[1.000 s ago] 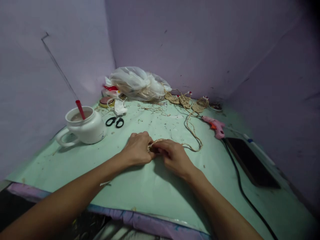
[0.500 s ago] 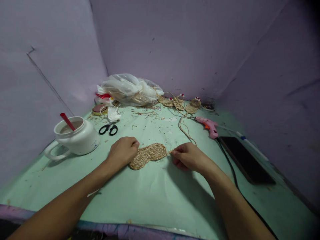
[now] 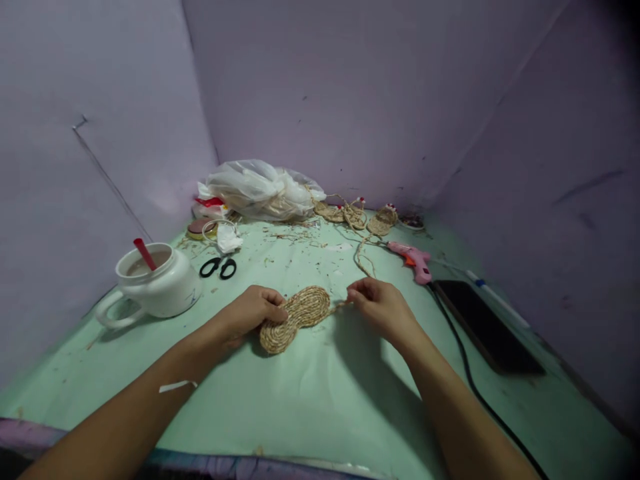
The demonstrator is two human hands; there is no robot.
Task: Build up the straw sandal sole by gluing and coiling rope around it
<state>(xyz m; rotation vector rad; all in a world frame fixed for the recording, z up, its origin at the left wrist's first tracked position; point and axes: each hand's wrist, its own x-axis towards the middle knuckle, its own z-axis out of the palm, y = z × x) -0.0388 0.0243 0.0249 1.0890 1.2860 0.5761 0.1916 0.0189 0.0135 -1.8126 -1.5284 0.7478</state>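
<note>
A coiled straw-rope sole (image 3: 306, 308), shaped like a small shoe sole, lies in the middle of the green-covered table. My left hand (image 3: 260, 308) grips its left edge, the thumb on top and the other fingers partly hidden. From the sole's right end runs a loose twisted straw cord (image 3: 338, 307). My right hand (image 3: 381, 303) pinches that cord between thumb and fingertips, a little above the table. Beyond my right hand more cord (image 3: 364, 257) trails back toward small woven slippers (image 3: 383, 220) by the wall.
To the left stand a white mug (image 3: 167, 287) with a red stick in it and black-handled scissors (image 3: 219, 267). A plastic bag (image 3: 260, 190) sits at the back. On the right are a pink glue gun (image 3: 413, 260), its black cable (image 3: 457, 347) and a phone (image 3: 487, 327).
My left hand has shifted its hold, and its thumb now rests on the sole. The sole has tilted slightly. My right hand has drawn slightly away from it, showing more cord.
</note>
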